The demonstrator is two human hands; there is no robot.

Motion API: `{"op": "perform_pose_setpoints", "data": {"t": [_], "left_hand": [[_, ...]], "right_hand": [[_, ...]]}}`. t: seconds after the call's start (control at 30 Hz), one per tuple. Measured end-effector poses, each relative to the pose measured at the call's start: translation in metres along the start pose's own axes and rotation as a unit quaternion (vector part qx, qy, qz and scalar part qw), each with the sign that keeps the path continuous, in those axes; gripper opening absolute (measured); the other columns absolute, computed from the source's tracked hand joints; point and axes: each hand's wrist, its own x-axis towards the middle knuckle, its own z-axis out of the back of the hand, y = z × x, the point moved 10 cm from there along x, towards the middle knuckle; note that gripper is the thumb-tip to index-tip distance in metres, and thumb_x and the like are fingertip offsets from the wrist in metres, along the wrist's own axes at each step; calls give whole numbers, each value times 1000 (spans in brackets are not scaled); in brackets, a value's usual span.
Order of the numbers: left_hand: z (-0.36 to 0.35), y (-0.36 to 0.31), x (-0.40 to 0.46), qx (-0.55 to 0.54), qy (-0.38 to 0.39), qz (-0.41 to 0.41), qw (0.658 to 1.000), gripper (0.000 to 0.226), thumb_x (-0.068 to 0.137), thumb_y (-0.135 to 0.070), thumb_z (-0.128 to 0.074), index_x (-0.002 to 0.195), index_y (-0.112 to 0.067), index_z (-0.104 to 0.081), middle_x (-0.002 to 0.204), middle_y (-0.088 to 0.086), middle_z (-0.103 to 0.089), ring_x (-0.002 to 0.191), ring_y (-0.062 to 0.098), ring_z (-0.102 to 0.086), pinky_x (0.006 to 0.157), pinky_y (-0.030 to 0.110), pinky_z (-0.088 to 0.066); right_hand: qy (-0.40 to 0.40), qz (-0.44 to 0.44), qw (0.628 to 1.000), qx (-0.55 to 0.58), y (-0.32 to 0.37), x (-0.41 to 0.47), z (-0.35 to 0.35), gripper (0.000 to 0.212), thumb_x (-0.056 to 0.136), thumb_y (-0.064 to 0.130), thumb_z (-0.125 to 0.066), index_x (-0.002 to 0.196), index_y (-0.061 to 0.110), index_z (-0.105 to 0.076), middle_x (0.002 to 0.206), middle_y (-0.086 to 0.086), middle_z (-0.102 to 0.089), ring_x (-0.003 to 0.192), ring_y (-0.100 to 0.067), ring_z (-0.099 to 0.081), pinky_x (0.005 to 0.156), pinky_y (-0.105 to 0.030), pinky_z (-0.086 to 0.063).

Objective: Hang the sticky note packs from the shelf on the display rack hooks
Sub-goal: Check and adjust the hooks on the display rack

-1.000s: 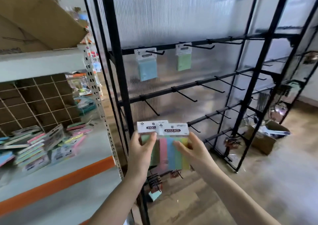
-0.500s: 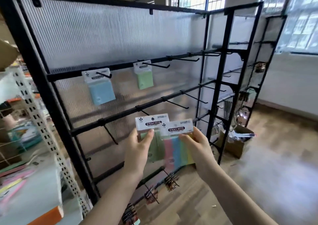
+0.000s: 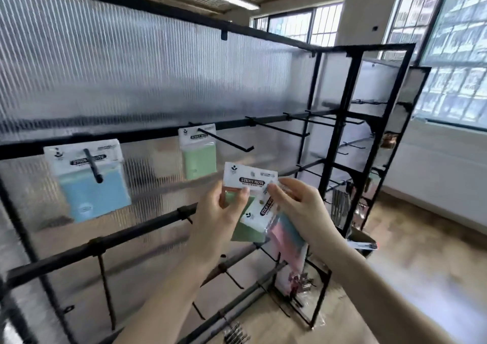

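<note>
Left hand [image 3: 220, 213] pinching green pack [image 3: 249, 183], right hand [image 3: 300, 206] gripping striped pack [image 3: 287, 234]; best separated first, header hole then aligned with free hook [image 3: 279, 128] tip.

"STICKY NOTE" on held pack header [image 3: 251, 179] (also both hung packs [image 3: 88, 159])

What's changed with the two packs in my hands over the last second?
The multicolour pack in the right hand tipped from upright to slanting, header overlapping the green pack the left hand holds. Both packs rose nearer the top bar. Both grips stayed; blue pack still hangs.
</note>
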Motion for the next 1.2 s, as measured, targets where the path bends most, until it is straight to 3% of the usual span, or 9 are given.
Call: {"op": "perform_pose_setpoints", "data": {"t": [0.1,0.3,0.5,0.57,0.7,0.83,0.93,1.03,1.2], "left_hand": [[1,-1,18,-25,4,-8,1000,18,85,-43,-60,97,-30,-63,86,-12,-72,77,4,-68,63,15,-51],[16,-12,37,-46,-68,-29,996,29,76,-49,-58,85,-23,-66,77,-14,-71,66,0,-66,53,8,-45],[15,-14,50,-29,-87,-22,996,34,76,-52,-58,77,-20,-68,75,-1,-72,69,17,-67,58,24,-52],[14,-14,51,-19,-91,-25,995,34,76,-52,-57,76,-20,-69,73,-4,-72,67,17,-67,57,23,-52],[12,-22,52,12,-98,-43,994,35,81,-48,-57,78,-16,-70,73,0,-72,67,19,-67,56,29,-51],[10,-29,53,35,-116,-54,991,37,85,-46,-54,84,-13,-71,78,4,-72,72,23,-68,63,43,-52],[7,-36,51,57,-139,-81,985,37,88,-43,-51,78,-13,-69,71,5,-69,63,21,-65,49,28,-47],[6,-35,53,60,-157,-84,982,35,89,-40,-51,80,-11,-69,71,9,-68,62,26,-64,47,29,-45],[15,-32,54,118,-232,-115,959,19,88,-31,-58,89,-12,-60,71,-7,-62,65,-6,-60,51,6,-41]], "right_hand": [[6,19,999,37,0,23,-6,8,91,19,-63,88,13,-65,71,5,-72,60,-8,-68,51,-16,-49],[2,70,993,92,12,44,-12,16,89,24,-63,81,10,-63,69,0,-69,58,-12,-66,49,-19,-48],[-14,99,989,105,14,57,-7,22,86,28,-62,79,7,-62,70,-2,-70,60,-16,-67,49,-21,-49],[-13,104,989,105,11,61,-6,23,84,31,-62,77,9,-62,69,-1,-70,61,-14,-68,48,-20,-49],[0,112,988,108,10,71,-7,21,83,32,-62,64,23,-60,61,2,-64,56,-11,-61,46,-17,-44],[15,119,987,104,6,84,-6,28,86,30,-63,63,16,-58,67,-22,-57,60,-29,-55,53,-31,-40],[21,125,986,104,3,91,-4,32,84,32,-62,62,11,-54,66,-21,-58,56,-30,-53,49,-28,-39],[52,128,984,110,1,96,-10,34,82,36,-61,67,6,-58,65,-9,-63,54,-15,-59,46,-18,-43],[104,127,981,106,-9,112,-23,32,85,34,-62,77,3,-60,71,-14,-66,64,-33,-63,49,-24,-46]]}}
